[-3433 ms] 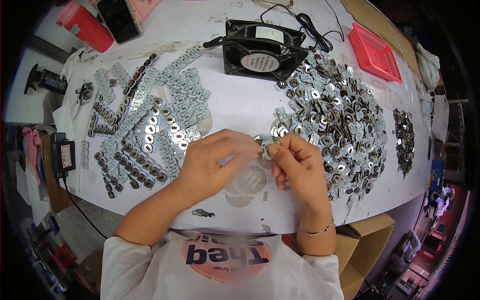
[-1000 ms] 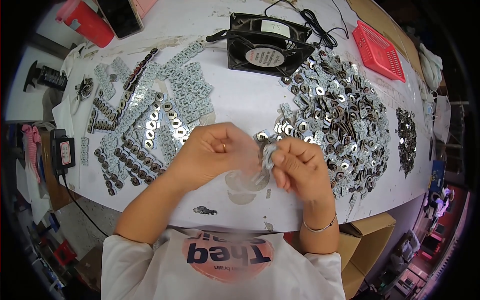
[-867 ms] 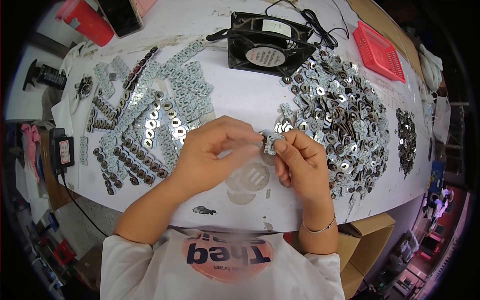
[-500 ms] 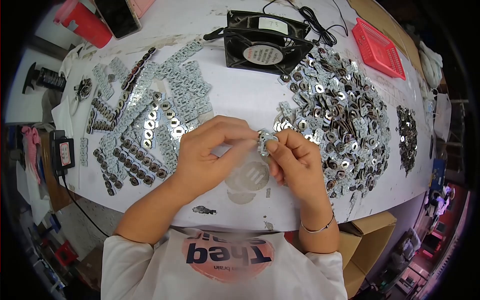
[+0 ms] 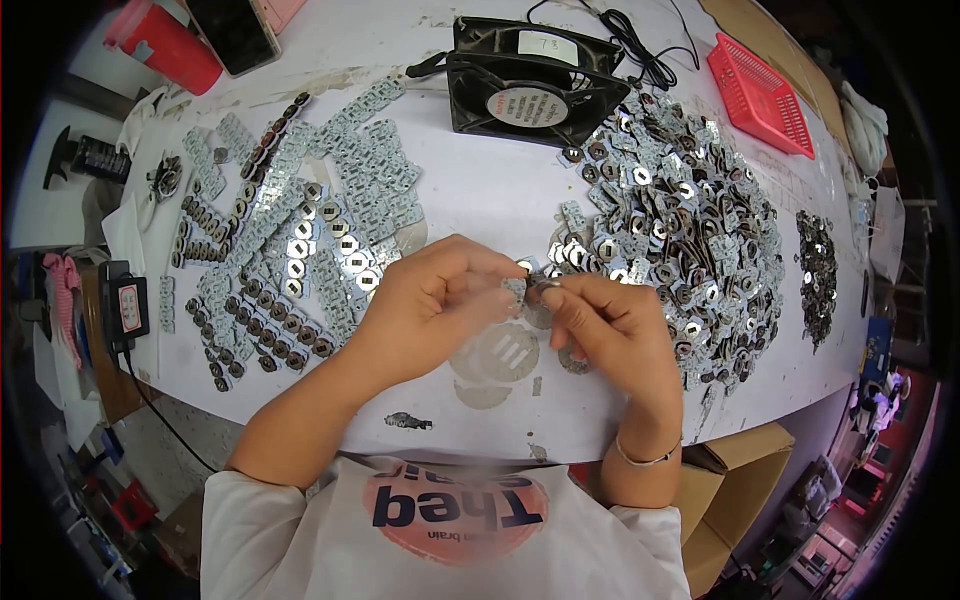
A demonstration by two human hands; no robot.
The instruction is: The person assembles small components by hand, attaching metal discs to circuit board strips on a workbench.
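Observation:
Both of my hands meet over the middle of the white table. My left hand has its fingertips closed on a small silvery metal plate, and part of that plate is hidden by the fingers. My right hand pinches a small dark metal piece right beside the plate; its exact shape is too small to tell. To the right lies a heap of loose metal parts, round dark discs mixed with silvery plates. At the left, silvery plates and strips of round dark pieces lie in rows and stacks.
A black fan stands at the back with its cable beside it. The pink basket is at the far right, near a smaller dark pile. A red cup and a phone rest far left. Below right is a cardboard box.
My right hand has moved slightly right and turned, with its fingers now on a small dark piece. The silvery plate has shifted a little left, toward my left fingertips.

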